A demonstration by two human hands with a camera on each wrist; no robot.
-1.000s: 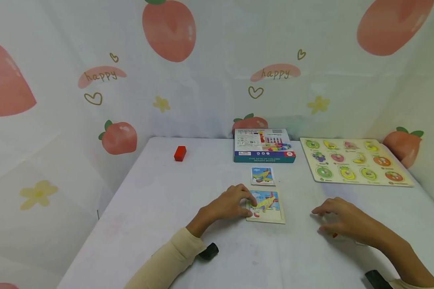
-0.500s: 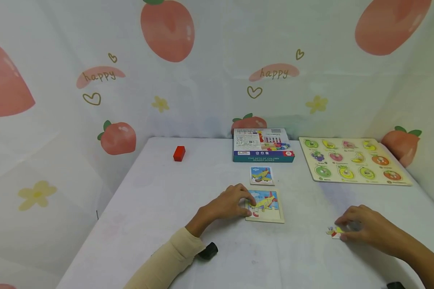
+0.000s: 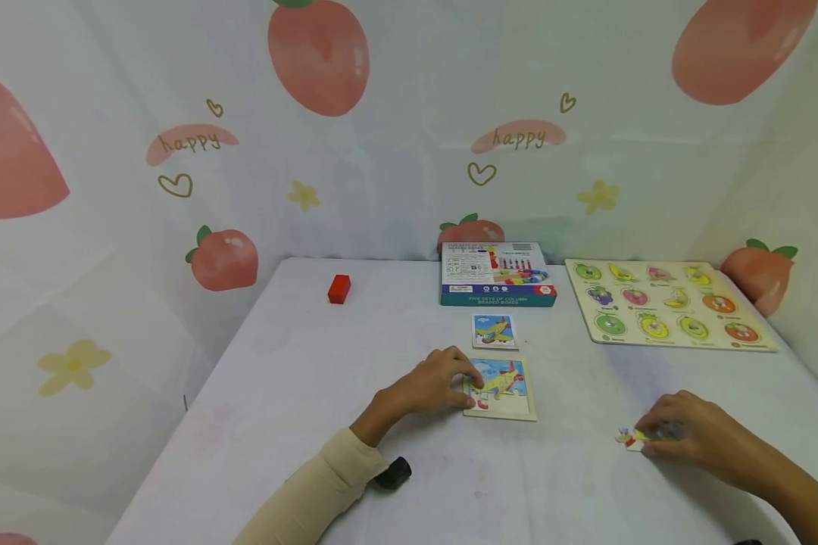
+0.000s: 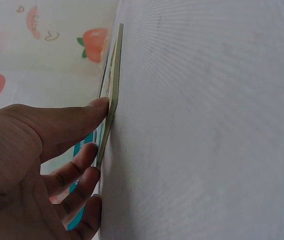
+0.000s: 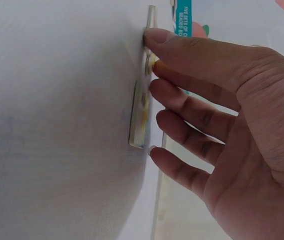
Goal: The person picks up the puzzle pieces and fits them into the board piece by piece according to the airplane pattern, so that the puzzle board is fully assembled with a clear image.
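In the head view my left hand (image 3: 428,384) holds the left side of a small jigsaw puzzle board (image 3: 522,412) with a yellow airplane picture. The left wrist view has the thumb and fingers against the edge of the board (image 4: 115,90). My right hand (image 3: 705,435) pinches a small jigsaw piece (image 3: 632,439) with thumb and index finger, low over the cloth. In the right wrist view the thumb touches the piece (image 5: 149,55); another piece (image 5: 139,130) lies just below. Behind the board lies a matching airplane picture card (image 3: 494,331).
A boxed bead set (image 3: 497,299) lies at the back. To its right is a wooden fruit peg board (image 3: 678,347). A red block (image 3: 339,289) stands at the back left. A white cloth (image 3: 409,499) covers the table, with a printed curtain (image 3: 395,174) behind.
My right hand has drawn back right and slightly down, and its thumb and index finger have closed on a jigsaw piece. My left hand has stayed on the board.
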